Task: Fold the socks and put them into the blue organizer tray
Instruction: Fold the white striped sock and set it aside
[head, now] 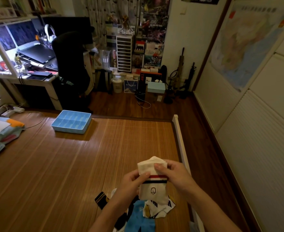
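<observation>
Sock (152, 190), white with stripes, is mid-fold above the near pile (138, 213). Far left, the tray (67, 129) lies well apart. Left hand (131, 183) fingers pinch the sock's edge; right hand (176, 174) fingers pinch its doubled top. Next, I judge: finish folding, then carry it far left to the tray.

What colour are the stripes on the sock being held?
One red and one black, across the white sock, seen in the head view.
</observation>
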Available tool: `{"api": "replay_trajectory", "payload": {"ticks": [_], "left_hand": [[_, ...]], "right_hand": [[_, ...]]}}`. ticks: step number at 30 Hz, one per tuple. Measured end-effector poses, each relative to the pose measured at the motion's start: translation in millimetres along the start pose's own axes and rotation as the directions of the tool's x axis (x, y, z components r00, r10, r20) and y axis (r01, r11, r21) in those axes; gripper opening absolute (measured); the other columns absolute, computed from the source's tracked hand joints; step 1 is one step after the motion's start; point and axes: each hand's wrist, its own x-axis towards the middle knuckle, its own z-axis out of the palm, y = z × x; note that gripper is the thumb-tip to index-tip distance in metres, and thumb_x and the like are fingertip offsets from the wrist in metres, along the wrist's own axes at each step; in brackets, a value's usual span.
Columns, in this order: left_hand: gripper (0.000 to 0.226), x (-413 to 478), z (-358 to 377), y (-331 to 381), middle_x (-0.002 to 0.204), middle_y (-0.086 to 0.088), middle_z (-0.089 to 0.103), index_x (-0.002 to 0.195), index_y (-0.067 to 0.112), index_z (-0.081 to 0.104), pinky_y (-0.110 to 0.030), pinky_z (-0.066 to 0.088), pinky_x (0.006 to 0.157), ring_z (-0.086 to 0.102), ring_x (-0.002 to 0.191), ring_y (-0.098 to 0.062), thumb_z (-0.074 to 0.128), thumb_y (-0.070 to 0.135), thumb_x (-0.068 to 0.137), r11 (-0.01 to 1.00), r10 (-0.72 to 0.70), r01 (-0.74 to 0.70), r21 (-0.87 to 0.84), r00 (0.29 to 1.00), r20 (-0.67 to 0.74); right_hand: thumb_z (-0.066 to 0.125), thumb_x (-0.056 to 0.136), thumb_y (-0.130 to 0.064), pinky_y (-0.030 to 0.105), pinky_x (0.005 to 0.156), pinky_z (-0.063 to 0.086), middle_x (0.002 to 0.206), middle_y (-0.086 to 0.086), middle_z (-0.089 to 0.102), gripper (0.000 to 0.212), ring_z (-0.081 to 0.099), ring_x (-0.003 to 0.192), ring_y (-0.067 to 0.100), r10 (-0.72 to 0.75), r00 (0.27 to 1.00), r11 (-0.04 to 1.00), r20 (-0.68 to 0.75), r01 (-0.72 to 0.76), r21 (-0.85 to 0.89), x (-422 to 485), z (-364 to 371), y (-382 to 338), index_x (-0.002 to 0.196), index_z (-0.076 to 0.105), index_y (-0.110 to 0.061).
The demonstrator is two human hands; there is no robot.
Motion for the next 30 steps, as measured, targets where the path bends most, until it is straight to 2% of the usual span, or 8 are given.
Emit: {"api": "replay_trajectory", "payload": {"ticks": [3,6,8,15,18,23,27,30], "left_hand": [[0.039,1,-1,5,0.111,-0.006,0.078,0.12,0.02,0.071,-0.047,0.063,0.087,0.074,0.106,-0.026,0.073,0.037,0.086,0.997,0.054,-0.053,0.062,0.998,-0.021],[0.025,4,-3,8,0.112,-0.012,0.076,0.112,0.026,0.076,-0.059,0.059,0.092,0.073,0.108,-0.033,0.076,0.034,0.089,0.998,0.059,-0.059,0.033,0.998,-0.014],[0.027,5,-4,10,0.114,-0.017,0.075,0.114,0.025,0.076,-0.062,0.056,0.094,0.072,0.107,-0.038,0.071,0.03,0.088,0.999,0.051,-0.051,0.008,0.999,-0.01],[0.027,6,-7,14,0.102,-0.012,0.073,0.116,0.023,0.073,-0.036,0.054,0.066,0.068,0.084,-0.024,0.054,0.01,0.102,0.999,0.035,-0.034,-0.016,0.999,0.032],[0.025,6,-6,15,0.111,-0.019,0.074,0.119,0.015,0.072,-0.034,0.059,0.068,0.072,0.089,-0.026,0.062,0.014,0.096,0.994,0.059,-0.053,-0.098,0.997,0.056],[0.033,5,-7,11,0.12,-0.021,0.072,0.118,0.015,0.074,-0.041,0.056,0.077,0.071,0.099,-0.03,0.077,0.026,0.087,0.991,0.002,0.009,-0.136,0.997,0.083],[0.043,6,-9,10,0.116,-0.014,0.073,0.121,0.014,0.069,-0.045,0.054,0.076,0.067,0.099,-0.032,0.072,0.045,0.091,0.991,-0.046,0.061,-0.121,0.992,0.119],[0.035,7,-10,10,0.109,-0.011,0.074,0.112,0.015,0.072,-0.04,0.056,0.069,0.069,0.091,-0.027,0.073,0.042,0.09,0.994,-0.049,0.055,-0.09,0.997,0.064]], "right_hand": [[0.068,0.094,-0.029,0.026,0.074,0.061,0.104,0.004,0.078,0.022,0.075,0.096,0.021,-0.04,0.998,0.998,0.051,0.042,-0.05,-2,-1,-7,0.114,0.074,-0.022],[0.065,0.097,-0.029,0.031,0.079,0.062,0.103,0.004,0.078,0.019,0.075,0.096,0.02,-0.035,0.997,0.996,0.069,0.04,-0.074,-2,-3,-10,0.113,0.074,-0.026],[0.063,0.098,-0.024,0.031,0.079,0.062,0.102,0.003,0.077,0.019,0.075,0.096,0.02,-0.034,0.997,0.995,0.065,0.039,-0.092,-2,-5,-11,0.113,0.074,-0.027],[0.065,0.096,-0.009,0.025,0.082,0.059,0.111,-0.003,0.077,0.028,0.073,0.104,0.014,-0.167,0.983,0.978,0.078,0.176,-0.114,-4,-6,-11,0.118,0.073,-0.023],[0.066,0.094,-0.006,0.026,0.082,0.059,0.11,-0.003,0.077,0.027,0.073,0.104,0.014,-0.204,0.977,0.967,0.065,0.211,-0.14,-2,-6,-8,0.116,0.075,-0.019],[0.066,0.092,0.003,0.026,0.084,0.059,0.107,-0.001,0.079,0.028,0.074,0.103,0.014,-0.232,0.97,0.957,0.068,0.24,-0.161,0,-9,-7,0.111,0.078,-0.014],[0.064,0.09,0.01,0.032,0.085,0.06,0.105,0.003,0.079,0.031,0.074,0.101,0.019,-0.277,0.956,0.932,0.095,0.292,-0.214,0,-13,-2,0.109,0.078,-0.009],[0.063,0.089,0.013,0.031,0.088,0.06,0.11,0.001,0.078,0.032,0.073,0.106,0.018,-0.326,0.933,0.901,0.151,0.355,-0.25,-2,-14,-1,0.109,0.078,-0.007]]}}
